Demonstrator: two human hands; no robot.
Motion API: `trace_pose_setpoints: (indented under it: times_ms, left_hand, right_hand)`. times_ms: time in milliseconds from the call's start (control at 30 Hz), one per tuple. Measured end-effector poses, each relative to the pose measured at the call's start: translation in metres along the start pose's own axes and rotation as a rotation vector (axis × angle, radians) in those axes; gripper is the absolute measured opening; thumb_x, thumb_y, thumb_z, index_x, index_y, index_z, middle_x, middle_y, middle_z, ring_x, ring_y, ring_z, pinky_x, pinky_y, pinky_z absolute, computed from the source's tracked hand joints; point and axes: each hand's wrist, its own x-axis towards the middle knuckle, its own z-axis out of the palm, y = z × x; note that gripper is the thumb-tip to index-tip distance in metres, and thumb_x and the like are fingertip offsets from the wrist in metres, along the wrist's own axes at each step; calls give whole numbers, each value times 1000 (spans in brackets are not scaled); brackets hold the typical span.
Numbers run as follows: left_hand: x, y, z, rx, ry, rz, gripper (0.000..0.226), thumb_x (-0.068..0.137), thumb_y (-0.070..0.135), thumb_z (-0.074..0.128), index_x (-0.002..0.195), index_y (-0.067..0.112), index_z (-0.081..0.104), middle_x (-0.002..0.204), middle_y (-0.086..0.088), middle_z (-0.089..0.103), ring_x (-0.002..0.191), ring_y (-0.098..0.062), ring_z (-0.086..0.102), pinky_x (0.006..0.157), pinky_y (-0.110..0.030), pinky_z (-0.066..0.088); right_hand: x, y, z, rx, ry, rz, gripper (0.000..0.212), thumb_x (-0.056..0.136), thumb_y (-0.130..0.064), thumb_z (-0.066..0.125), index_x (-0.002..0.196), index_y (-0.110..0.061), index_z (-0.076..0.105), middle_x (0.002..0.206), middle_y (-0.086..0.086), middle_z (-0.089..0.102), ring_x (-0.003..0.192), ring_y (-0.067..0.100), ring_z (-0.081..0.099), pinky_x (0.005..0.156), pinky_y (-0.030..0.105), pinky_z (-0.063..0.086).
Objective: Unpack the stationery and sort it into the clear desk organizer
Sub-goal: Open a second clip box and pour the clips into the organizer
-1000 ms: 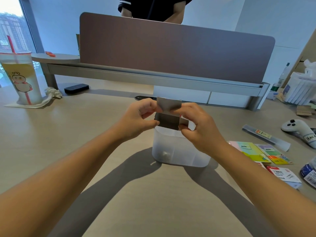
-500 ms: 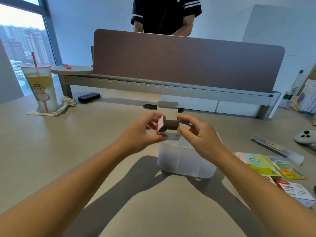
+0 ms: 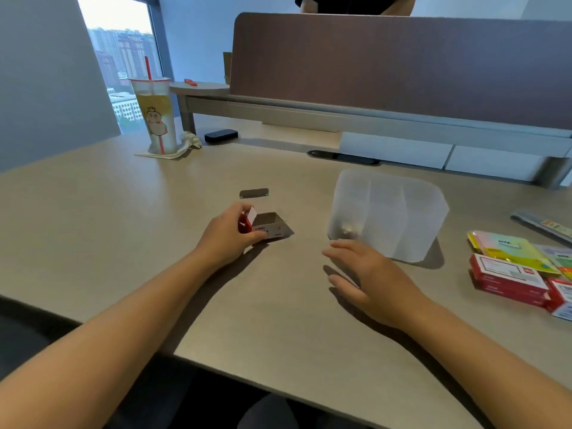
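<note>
Opened carton held at the desk, organizer to its right

The left hand (image 3: 230,235) grips a small red-and-white carton (image 3: 266,226), flap up, its print too blurred to read. The right hand (image 3: 368,274) hovers with fingers spread, empty, beside the clear organizer (image 3: 387,212); sticky-note packs (image 3: 510,249) lie further right.

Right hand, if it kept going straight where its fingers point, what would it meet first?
Probably nothing soon: the right hand points leftward over bare desk, passing just below the small open box, though depth is unclear.
</note>
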Motion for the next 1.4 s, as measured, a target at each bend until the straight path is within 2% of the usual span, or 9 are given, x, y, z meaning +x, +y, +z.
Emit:
trace_pose_setpoints:
  times_ms: [100,300,500,633,833,967,1167,1300,1400]
  left_hand:
    - [5,-4,3,80,23,-11,54,82,26,62,129,12,40,124,-13,55,103,-25,53,87,-33,42]
    - [31,-11,10,203,30,-19,58,85,28,59,135,13,34,130,-13,53,115,-31,51,93,-40,41]
    - [32,-8,9,181,112,16,70,79,28,66,136,7,31,138,-15,43,126,-30,39,105,-40,33]
    - [5,14,8,153,146,207,56,82,23,62,131,8,40,134,-13,44,125,-27,39,106,-35,31]
    - [-48,73,45,172,-264,496,48,86,33,54,130,21,42,138,1,44,127,-13,39,103,-24,31]
    - [-60,108,85,295,-490,611,50,85,44,53,128,22,44,136,3,45,124,-12,40,100,-21,32]
    - [-56,136,120,366,-542,687,53,83,50,50,128,21,45,136,1,46,123,-16,41,103,-28,33]
    - [-55,147,134,388,-546,711,54,84,51,49,128,22,45,137,0,45,123,-18,41,104,-32,34]
    - [-55,152,140,387,-537,716,53,83,51,50,128,22,45,137,0,45,123,-18,40,102,-32,33]
  right_hand:
    - [-3,3,4,21,-110,115,46,91,-37,44,134,-21,38,145,-3,34,131,11,31,102,20,26]
    - [-3,3,8,23,-125,158,48,91,-39,41,136,-23,35,147,-4,31,134,10,26,106,21,22]
    - [-2,4,7,38,-111,175,47,91,-37,44,135,-22,37,145,-5,34,133,9,29,104,20,24]
    - [-13,7,0,39,-84,188,42,90,-33,47,129,-17,46,135,-1,47,122,13,42,99,21,31]
    - [-66,25,-23,-2,-30,282,34,90,-28,49,122,-16,52,128,0,53,115,12,47,94,19,35]
    - [-103,45,-41,-25,165,396,31,88,-20,52,119,-14,55,123,3,56,112,14,49,86,14,34]
    - [-136,89,-62,-169,412,593,36,81,-10,55,117,-6,54,121,13,54,115,29,45,93,26,30]
    - [-145,119,-67,-245,308,750,55,82,-22,59,132,-11,39,138,15,38,127,30,33,106,38,27]
    - [-148,129,-67,-199,242,789,62,85,-24,56,139,-14,29,142,14,34,130,31,30,107,38,26]
